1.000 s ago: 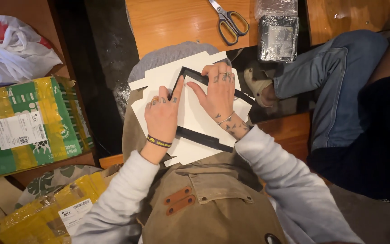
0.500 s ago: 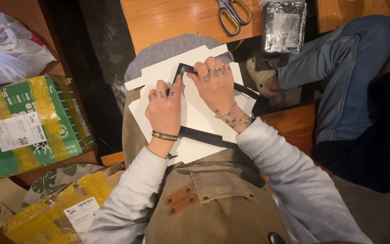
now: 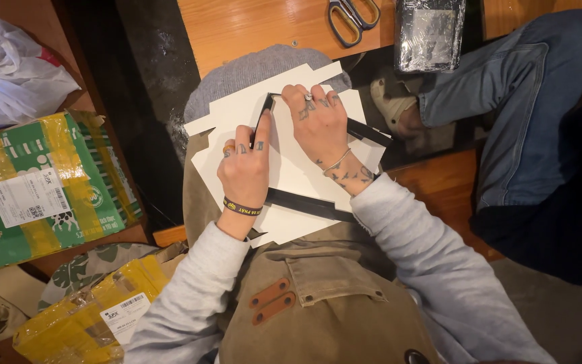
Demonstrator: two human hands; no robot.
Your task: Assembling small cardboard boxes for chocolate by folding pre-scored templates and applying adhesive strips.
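Both hands press flat on a white cardboard sheet [image 3: 291, 168] lying across the person's lap. The left hand [image 3: 245, 165] lies with fingers stretched, forefinger along a black strip [image 3: 262, 114]. The right hand [image 3: 318, 125] curls its fingertips over the strip's upper corner; whether it pinches the strip cannot be told. The hands hide most of the strip's frame shape. Beyond the right hand, scissors [image 3: 351, 17] and a foil-wrapped packet [image 3: 429, 34] are cut off by the picture's top edge.
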